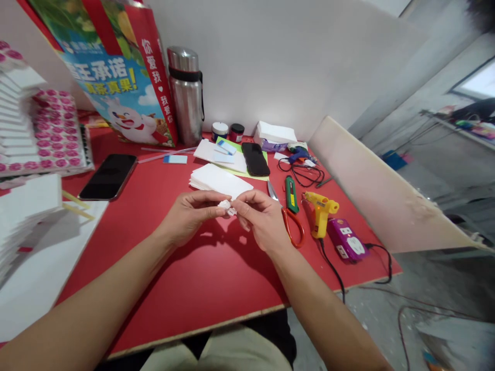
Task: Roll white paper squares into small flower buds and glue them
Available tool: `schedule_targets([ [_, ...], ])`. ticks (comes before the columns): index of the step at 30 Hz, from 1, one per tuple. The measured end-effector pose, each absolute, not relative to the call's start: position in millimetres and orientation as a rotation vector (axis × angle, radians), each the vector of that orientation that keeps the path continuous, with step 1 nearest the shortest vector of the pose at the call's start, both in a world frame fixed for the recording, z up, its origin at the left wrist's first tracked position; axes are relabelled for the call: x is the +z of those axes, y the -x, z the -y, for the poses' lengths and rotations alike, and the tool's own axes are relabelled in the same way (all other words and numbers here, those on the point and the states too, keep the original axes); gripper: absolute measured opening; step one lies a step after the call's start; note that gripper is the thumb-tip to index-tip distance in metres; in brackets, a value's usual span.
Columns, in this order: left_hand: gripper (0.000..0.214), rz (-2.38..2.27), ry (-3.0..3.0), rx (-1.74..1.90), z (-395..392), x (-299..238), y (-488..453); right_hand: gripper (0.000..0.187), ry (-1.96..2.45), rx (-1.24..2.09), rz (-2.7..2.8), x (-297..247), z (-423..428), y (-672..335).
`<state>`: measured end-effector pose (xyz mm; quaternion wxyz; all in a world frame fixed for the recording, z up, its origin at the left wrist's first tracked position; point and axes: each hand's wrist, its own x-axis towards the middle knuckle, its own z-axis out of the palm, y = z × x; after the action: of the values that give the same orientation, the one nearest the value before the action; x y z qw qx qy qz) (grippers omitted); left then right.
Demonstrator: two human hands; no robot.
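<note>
A small crumpled white piece, which looks like folded or rolled paper, is pinched between both hands above the red table. My left hand grips its left side between thumb and forefinger. My right hand closes on its right side, fingertips bent over it and hiding part of it. Just behind the hands lies a stack of white paper strips. Scissors with orange handles and a green utility knife rest to the right of my right hand.
A yellow glue gun and purple power strip sit at the right, cords trailing over the table edge. Two phones, a steel flask and a printed bag stand or lie behind. White paper structures occupy the left.
</note>
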<state>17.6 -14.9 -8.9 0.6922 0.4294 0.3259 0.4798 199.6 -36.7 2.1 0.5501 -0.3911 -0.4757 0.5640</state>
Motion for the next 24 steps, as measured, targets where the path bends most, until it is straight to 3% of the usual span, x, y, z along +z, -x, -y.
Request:
schedule_targets([
  [24, 0.020, -0.800, -1.287, 1.158, 14.2, -9.2, -16.7, 0.028, 0.991, 1.500, 1.094, -0.3, 33.9, -201.3],
])
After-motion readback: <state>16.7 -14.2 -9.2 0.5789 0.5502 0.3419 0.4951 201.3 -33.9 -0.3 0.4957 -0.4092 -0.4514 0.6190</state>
